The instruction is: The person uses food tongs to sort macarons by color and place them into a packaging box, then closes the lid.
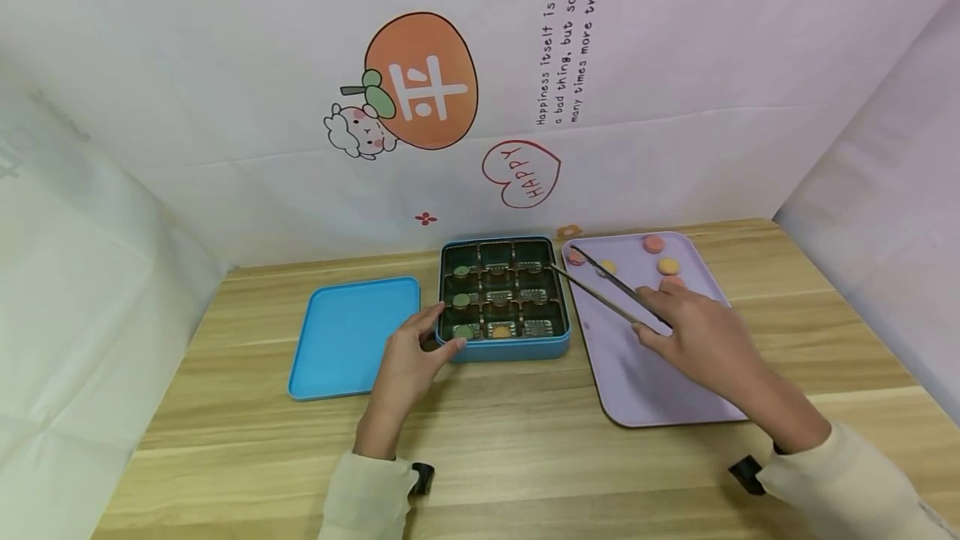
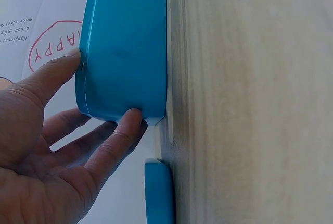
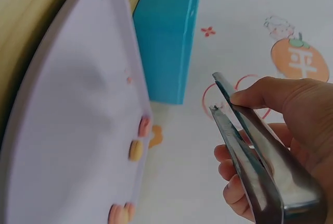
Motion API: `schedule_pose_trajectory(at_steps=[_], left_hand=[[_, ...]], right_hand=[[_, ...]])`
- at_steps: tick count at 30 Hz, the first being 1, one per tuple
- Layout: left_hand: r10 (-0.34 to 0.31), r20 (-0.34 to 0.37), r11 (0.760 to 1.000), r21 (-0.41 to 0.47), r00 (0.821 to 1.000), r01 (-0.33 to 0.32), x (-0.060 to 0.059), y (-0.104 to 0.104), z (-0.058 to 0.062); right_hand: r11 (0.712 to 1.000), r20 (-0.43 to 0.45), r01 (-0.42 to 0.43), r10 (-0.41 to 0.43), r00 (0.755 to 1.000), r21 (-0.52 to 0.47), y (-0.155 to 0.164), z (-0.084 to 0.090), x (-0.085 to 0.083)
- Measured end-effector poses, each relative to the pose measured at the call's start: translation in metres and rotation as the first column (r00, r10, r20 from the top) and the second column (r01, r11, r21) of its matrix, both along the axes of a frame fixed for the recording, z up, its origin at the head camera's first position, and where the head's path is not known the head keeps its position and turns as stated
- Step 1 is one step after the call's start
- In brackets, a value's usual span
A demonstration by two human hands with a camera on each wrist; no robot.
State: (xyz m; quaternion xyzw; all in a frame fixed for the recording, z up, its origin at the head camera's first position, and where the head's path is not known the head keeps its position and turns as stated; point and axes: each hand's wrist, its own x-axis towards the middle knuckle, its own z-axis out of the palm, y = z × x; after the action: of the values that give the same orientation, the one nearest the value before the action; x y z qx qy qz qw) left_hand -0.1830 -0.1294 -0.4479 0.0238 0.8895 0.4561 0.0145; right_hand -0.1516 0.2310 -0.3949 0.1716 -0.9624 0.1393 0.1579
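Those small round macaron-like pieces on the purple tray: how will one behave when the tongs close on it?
The round pieces look small and flat, so probably light and unlikely to roll. The tongs in the right hand have smooth metal tips, so one may slip or skid on the glossy purple tray. If real pastry, likely crushable.

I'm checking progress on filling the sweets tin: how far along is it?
Done: the lid lies off, and four cells in the blue tin hold pieces, three green and one orange. In hand: the left hand steadies the tin, and the right hand holds tongs, gripping nothing. Left: pink and orange pieces on the purple tray; five cells look unfilled.
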Motion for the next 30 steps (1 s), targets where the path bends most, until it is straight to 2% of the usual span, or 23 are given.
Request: schedule_pose_trajectory(at_steps=[8,17,30], left_hand=[[0.004,0.000,1.000,-0.003,1.000,-0.004,0.000,-0.001,0.000],[0.000,-0.010,1.000,-0.006,1.000,0.000,0.000,0.000,0.000],[0.001,-0.012,1.000,-0.006,1.000,-0.001,0.000,0.000,0.000]], right_hand=[[0.999,0.041,0.052,-0.052,0.998,0.001,0.016,-0.013,-0.013],[0.993,0.123,0.117,-0.115,0.986,-0.009,0.035,-0.031,-0.032],[0.990,0.187,0.139,-0.138,0.973,0.007,0.045,-0.042,-0.046]])
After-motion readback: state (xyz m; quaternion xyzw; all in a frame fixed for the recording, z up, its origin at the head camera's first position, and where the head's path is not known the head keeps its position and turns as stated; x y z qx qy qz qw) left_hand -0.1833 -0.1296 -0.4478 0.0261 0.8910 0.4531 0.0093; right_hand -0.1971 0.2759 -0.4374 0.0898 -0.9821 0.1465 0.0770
